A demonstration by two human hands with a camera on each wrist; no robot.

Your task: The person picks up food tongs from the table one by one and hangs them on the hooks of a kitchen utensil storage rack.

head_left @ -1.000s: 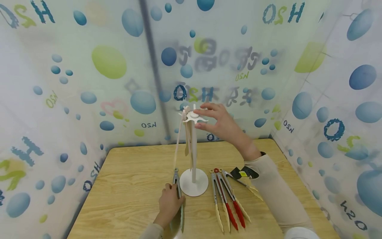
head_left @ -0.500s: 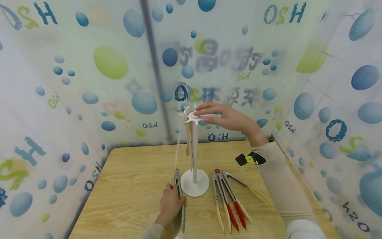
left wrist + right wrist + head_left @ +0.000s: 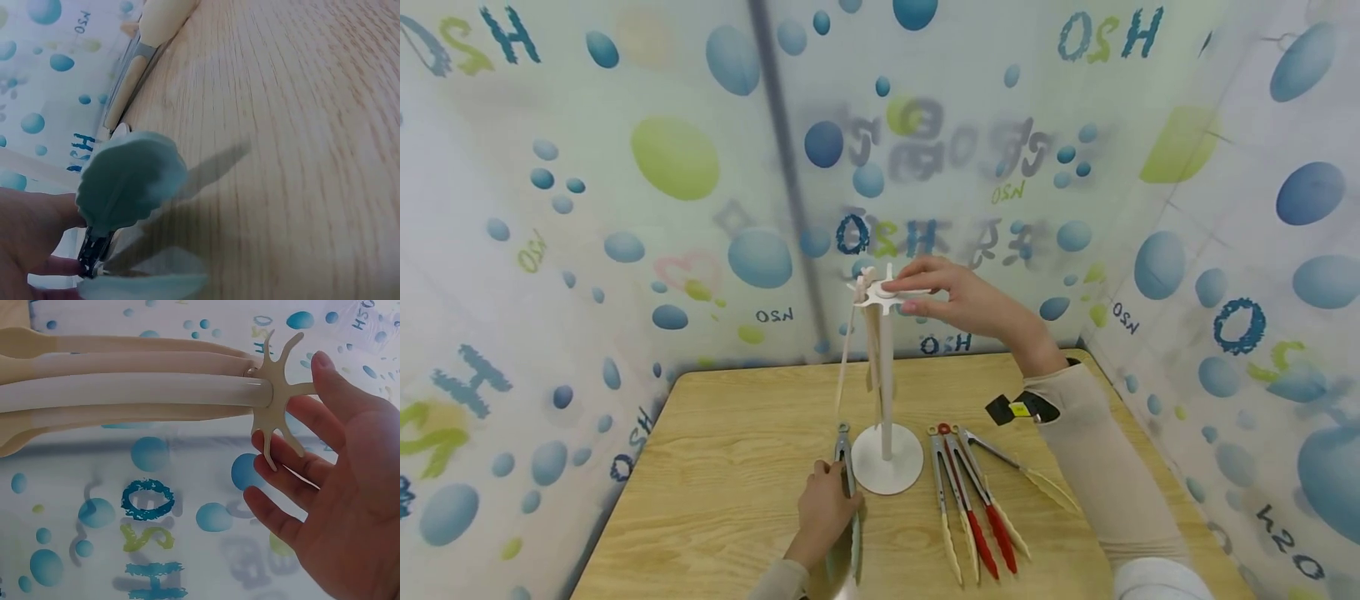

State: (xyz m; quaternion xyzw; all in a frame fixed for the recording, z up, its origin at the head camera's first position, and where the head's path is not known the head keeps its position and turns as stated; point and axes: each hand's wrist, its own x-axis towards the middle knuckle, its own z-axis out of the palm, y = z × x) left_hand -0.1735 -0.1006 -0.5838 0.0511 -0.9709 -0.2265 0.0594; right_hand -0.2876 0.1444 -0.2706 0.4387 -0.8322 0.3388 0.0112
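My left hand (image 3: 826, 504) grips a pair of tongs (image 3: 844, 450) lying lengthwise on the table, left of a white utensil stand (image 3: 887, 375). In the left wrist view the tongs' two mint-green heads (image 3: 131, 181) stand apart. Up at the stand's top, my right hand (image 3: 958, 298) pinches an arm of the star-shaped hook ring (image 3: 874, 293), fingers above and thumb below. The right wrist view shows the thumb (image 3: 331, 378) at the end of one hook, with the other fingers behind the ring. Pale long-handled utensils (image 3: 872, 350) hang from its left side.
Right of the stand's round base (image 3: 887, 482) lie several tongs: cream-tipped ones (image 3: 950, 546), a red-tipped pair (image 3: 1000, 542), and another cream-tipped pair (image 3: 1048, 487) angled outward. Patterned curtains (image 3: 737, 208) enclose the wooden table (image 3: 700, 483) at the back and sides.
My right hand has gone from spread fingers above the hook ring to a closer hold on one arm, and the ring has turned slightly. The left hand stays on the tongs.
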